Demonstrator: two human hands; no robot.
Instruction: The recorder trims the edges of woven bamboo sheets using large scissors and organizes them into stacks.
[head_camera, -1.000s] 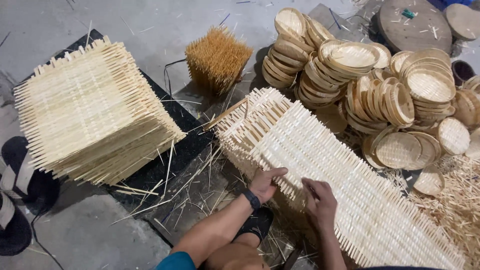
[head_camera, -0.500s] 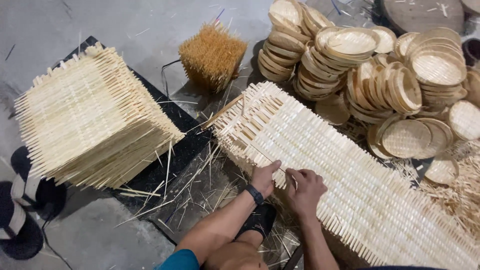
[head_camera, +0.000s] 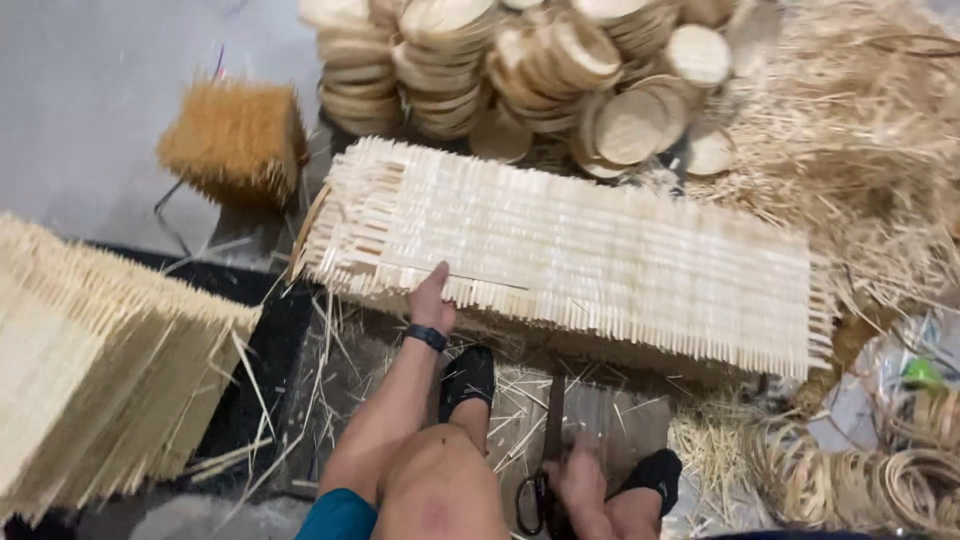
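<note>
A long woven bamboo mat (head_camera: 600, 250) lies across a low block in front of me. My left hand (head_camera: 432, 295), with a black wristband, grips the mat's near edge close to its left end, beside a thin loose strip (head_camera: 490, 282). My right hand (head_camera: 582, 485) is down by my knee, closed on the handles of dark shears (head_camera: 545, 470) that lie on the floor with the blade pointing toward the mat. The hand is blurred. My feet in black shoes (head_camera: 468, 375) rest under the mat's near edge.
A tall stack of similar woven mats (head_camera: 90, 380) stands at the left on a black floor sheet (head_camera: 270, 340). Behind are a brown bundle of sticks (head_camera: 235, 140) and piles of round woven discs (head_camera: 520, 60). Loose straw (head_camera: 870, 150) and coiled strips (head_camera: 870, 480) crowd the right.
My right hand has left the mat and dropped to the shears by my knee. My left hand stays at the mat's edge. The view has swung right and closer.
</note>
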